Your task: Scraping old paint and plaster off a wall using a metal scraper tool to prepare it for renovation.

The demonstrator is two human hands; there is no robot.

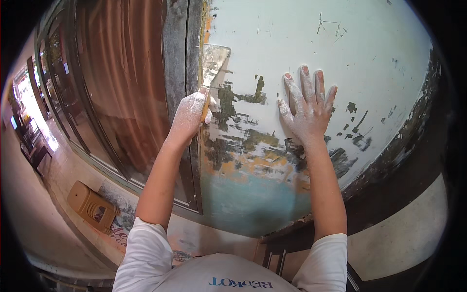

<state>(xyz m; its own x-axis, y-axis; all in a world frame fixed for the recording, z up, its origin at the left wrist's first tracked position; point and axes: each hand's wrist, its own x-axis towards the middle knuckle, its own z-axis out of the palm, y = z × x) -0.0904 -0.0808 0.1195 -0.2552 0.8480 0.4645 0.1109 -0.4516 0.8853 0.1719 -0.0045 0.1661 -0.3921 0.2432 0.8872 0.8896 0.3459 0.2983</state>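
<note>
My left hand [190, 111], coated in white dust, is closed around the handle of a putty knife [216, 62]. Its broad, white-smeared blade points up along the wall's left edge, beside the dark window frame. To the right, my right hand [311, 106] rests with fingers spread against the wall [251, 36] and holds nothing. Pale coating covers the upper wall, with dark bare patches and scratches around both hands. Lower down, orange and teal paint [251, 199] shows through.
A dark wooden frame [175, 54] and glass panel with a reddish-brown curtain [124, 80] border the wall at left. A brown plastic stool [93, 206] stands on the floor at lower left, near a printed mat [122, 204]. Dark trim [397, 171] edges the wall at right.
</note>
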